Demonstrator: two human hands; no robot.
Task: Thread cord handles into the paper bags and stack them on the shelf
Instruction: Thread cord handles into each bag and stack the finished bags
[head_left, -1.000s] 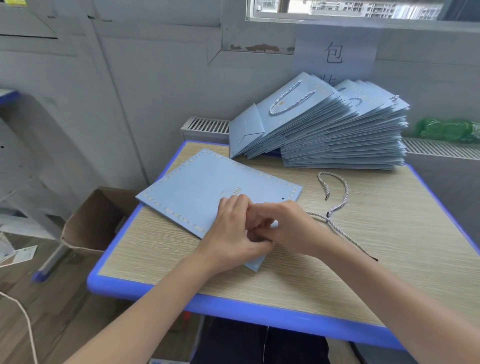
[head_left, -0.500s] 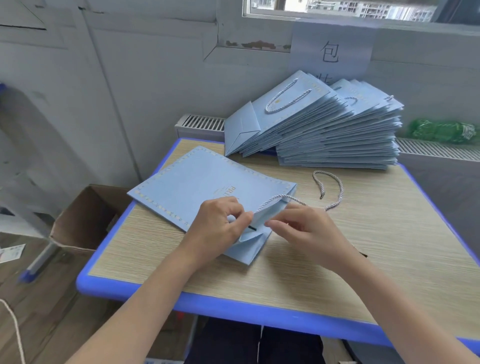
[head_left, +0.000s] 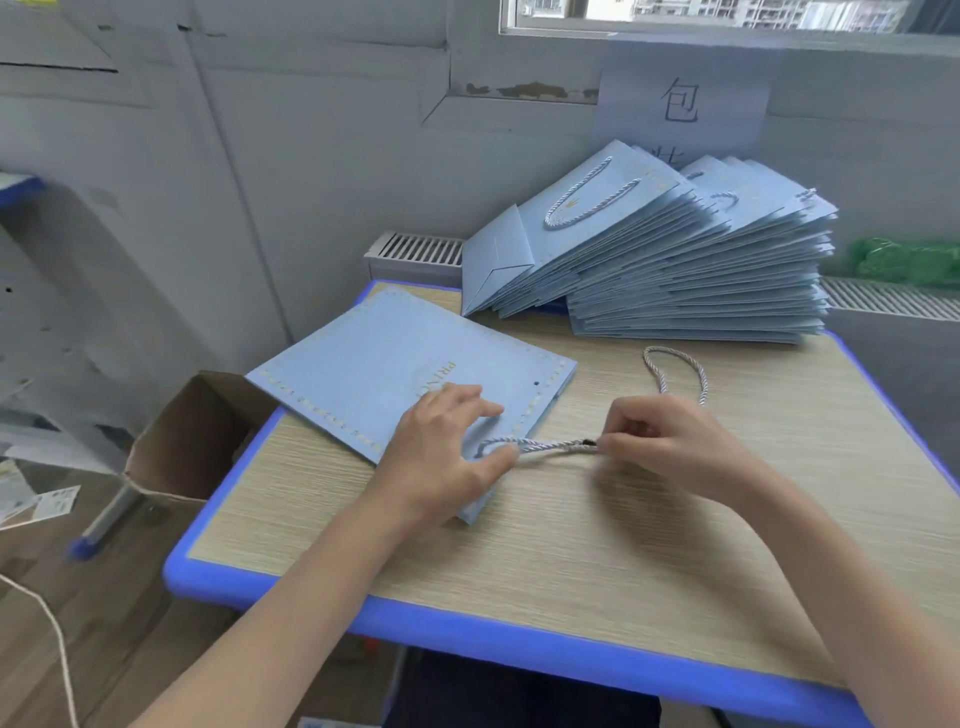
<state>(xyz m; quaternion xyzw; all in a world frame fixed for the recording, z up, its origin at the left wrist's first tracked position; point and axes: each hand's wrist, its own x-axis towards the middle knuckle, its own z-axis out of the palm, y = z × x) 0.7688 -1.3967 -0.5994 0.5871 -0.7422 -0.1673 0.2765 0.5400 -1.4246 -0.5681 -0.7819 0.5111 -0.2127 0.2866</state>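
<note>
The right hand (head_left: 670, 441) pinches the dark-tipped end of a twisted grey cord handle (head_left: 540, 446) between thumb and fingertips, its fingers curled in over the tabletop. The cord runs leftward from that pinch, taut and nearly level, and passes under the left hand's thumb at the near corner of the flat light-blue paper bag (head_left: 395, 369). The left hand (head_left: 447, 452) rests on that bag, fingers spread and fairly straight, pressing it down on the desk (head_left: 597, 561); whether the thumb grips the cord or only lies over it cannot be told. The bag lies askew, its far left corner overhanging the desk's blue edge, a small punched hole showing near its right edge. A loop of cord (head_left: 675, 371) lies on the wood just beyond the right hand. Behind it, a fanned stack of finished bags (head_left: 675, 270) with handles sits at the desk's back. An open cardboard box (head_left: 192, 441) stands on the floor left of the desk.
</note>
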